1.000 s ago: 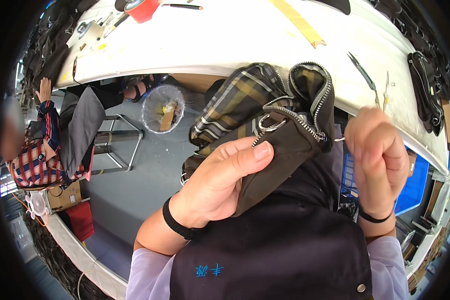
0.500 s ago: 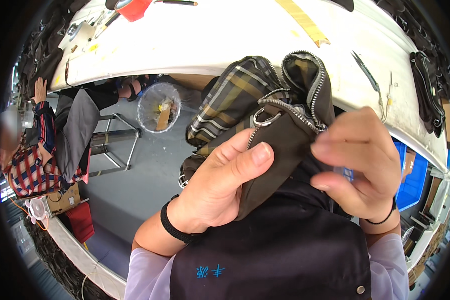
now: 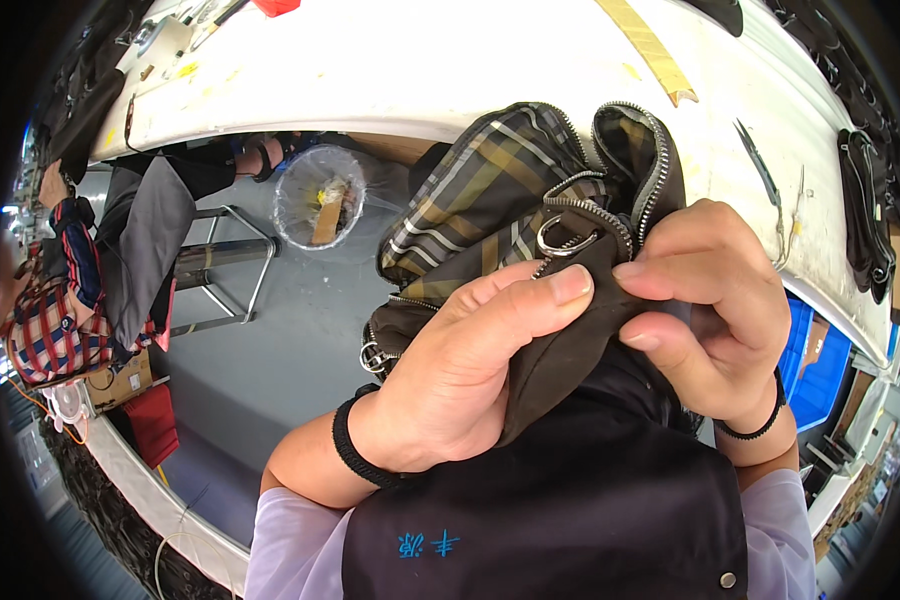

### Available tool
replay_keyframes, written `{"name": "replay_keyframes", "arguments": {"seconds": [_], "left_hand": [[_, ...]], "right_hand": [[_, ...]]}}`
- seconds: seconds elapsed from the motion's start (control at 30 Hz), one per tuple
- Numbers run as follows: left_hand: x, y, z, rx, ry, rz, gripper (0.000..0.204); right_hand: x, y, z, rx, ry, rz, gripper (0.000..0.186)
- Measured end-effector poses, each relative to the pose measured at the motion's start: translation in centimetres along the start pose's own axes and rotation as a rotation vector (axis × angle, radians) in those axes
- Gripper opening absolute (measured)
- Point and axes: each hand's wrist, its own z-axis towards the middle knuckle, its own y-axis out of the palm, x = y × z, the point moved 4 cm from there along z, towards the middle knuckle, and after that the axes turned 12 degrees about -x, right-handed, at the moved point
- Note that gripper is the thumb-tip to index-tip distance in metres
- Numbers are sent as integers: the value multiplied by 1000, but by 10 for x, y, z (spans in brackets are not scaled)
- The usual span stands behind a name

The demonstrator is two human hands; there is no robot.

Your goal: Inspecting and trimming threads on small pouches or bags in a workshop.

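Observation:
A dark brown fabric bag (image 3: 562, 378) with a plaid lining (image 3: 490, 175) is held up in front of me, its metal zipper (image 3: 662, 180) undone and the mouth gaping. My left hand (image 3: 445, 375) is closed on the near corner, thumb on top, beside a metal ring (image 3: 545, 240). At the right edge of this corner, below the zipper, the bent index finger and thumb of my right hand (image 3: 730, 300) grip the fabric, their tips a little apart. A second metal ring (image 3: 372, 358) hangs at the bag's left side. The bag's underside is hidden.
A white-covered table (image 3: 400, 70) curves beyond the bag, with a yellowish strip (image 3: 650, 50) and thread snips (image 3: 760, 165) on it. A lined waste bin (image 3: 292, 215) and metal-legged stool (image 3: 260, 255) stand left, near a seated person (image 3: 70, 330). A blue crate (image 3: 820, 375) is at right.
My right hand, blurred before, has come to the fabric edge with its fingertips against it. Bag and left hand have shifted slightly right in the view.

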Motion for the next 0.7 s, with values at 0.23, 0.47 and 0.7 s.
{"name": "replay_keyframes", "arguments": {"seconds": [0.23, 0.47, 0.7], "left_hand": [[2, -4, 5, 6, -22, -2, 20], [2, -2, 6, 44, -22, -70, 22], [2, -1, 7, -18, -25, -2, 23]], "right_hand": [[-1, -7, 6, -14, -53, -143, 16], [-17, -9, 14, -56, -193, -521, 20], [0, -7, 10, -38, -56, -151, 13]]}}
